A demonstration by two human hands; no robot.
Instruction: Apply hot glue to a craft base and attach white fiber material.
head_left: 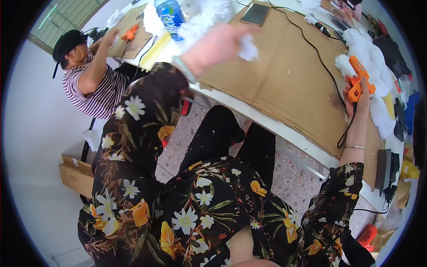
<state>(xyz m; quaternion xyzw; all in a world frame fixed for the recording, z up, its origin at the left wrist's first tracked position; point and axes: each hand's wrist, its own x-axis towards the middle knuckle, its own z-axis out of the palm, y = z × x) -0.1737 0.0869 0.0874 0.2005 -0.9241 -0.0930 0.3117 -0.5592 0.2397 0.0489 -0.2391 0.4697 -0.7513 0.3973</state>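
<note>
My right hand [358,91] is wrapped round an orange hot glue gun [361,73], its nozzle pointing up and away over the right part of the table. The gun's black cable runs down beside my wrist. My left hand [218,48], smeared by motion, is raised over the cardboard near the far left. From its fingers hangs a small white fluffy piece [247,48], pinched between them as far as the blur shows. A blue-labelled plastic bottle [170,18] stands beyond that hand, next to a heap of shiny white shreds [207,20].
Brown cardboard [284,80] covers the white table. A dark phone [255,14] lies at its far side, with black cables [307,38] crossing nearby. White stuffing [378,100] lines the right edge, near a black box [383,169]. A striped-shirted person [95,82] sits at left by another orange glue gun [130,32].
</note>
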